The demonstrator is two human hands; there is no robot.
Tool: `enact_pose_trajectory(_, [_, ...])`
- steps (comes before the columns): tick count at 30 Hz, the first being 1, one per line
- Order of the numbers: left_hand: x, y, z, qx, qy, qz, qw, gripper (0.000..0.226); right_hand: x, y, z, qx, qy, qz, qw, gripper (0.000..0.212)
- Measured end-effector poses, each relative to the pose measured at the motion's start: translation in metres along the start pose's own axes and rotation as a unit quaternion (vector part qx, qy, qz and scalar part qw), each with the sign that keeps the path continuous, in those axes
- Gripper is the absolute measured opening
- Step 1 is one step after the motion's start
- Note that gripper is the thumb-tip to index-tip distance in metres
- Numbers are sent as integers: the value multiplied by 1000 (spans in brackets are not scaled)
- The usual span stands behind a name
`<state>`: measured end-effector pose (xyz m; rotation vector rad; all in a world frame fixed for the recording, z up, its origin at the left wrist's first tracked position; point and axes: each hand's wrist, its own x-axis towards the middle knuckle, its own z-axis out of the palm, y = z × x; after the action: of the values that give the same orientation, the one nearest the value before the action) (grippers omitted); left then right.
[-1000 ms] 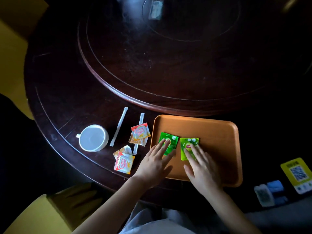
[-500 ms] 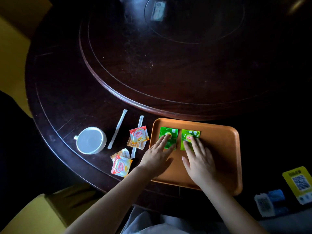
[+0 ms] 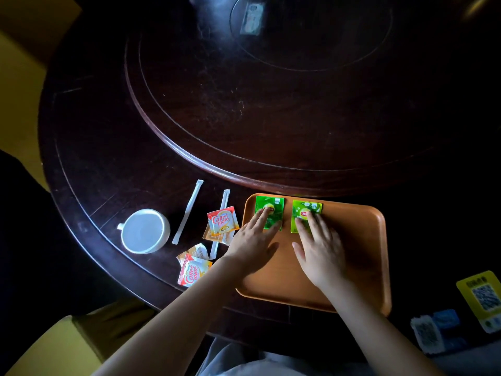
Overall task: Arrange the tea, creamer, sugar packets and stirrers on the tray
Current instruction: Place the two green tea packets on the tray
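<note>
- Your left hand lies flat and released on the darker green foil tea packet, fingers pressing rather than gripping; it sits at the far-left corner of the orange-brown wooden tray.
- Your right hand lies equally open on the lighter green foil tea packet just beside it, both near the far rim.
- Risk: push further and slick foil may ride up over that rim.
- Still on the dark round wooden worktop: two red-and-white creamer sachets, two white paper-wrapped stirrers.
- Risk: one stirrer lies under a sachet, so lifting either could flick the other toward the white ceramic cup.
- Sugar packets cannot be told apart for certain.
</note>
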<state>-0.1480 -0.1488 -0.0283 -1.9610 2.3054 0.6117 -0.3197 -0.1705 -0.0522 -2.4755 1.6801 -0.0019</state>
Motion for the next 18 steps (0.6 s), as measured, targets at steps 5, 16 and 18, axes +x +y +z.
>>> enact_pose_trajectory(5, [0, 0, 3, 2, 6, 2, 1000, 56, 0, 1, 2, 10, 14, -3, 1000, 51])
enact_pose_trajectory(16, [-86, -36, 2, -98, 200, -35, 974, 48, 8, -42, -18, 84, 132, -96, 983, 44])
enact_pose_trajectory(18, [-114, -55, 8, -85, 203, -80, 972, 49, 16, -57, -18, 97, 133, -140, 976, 41])
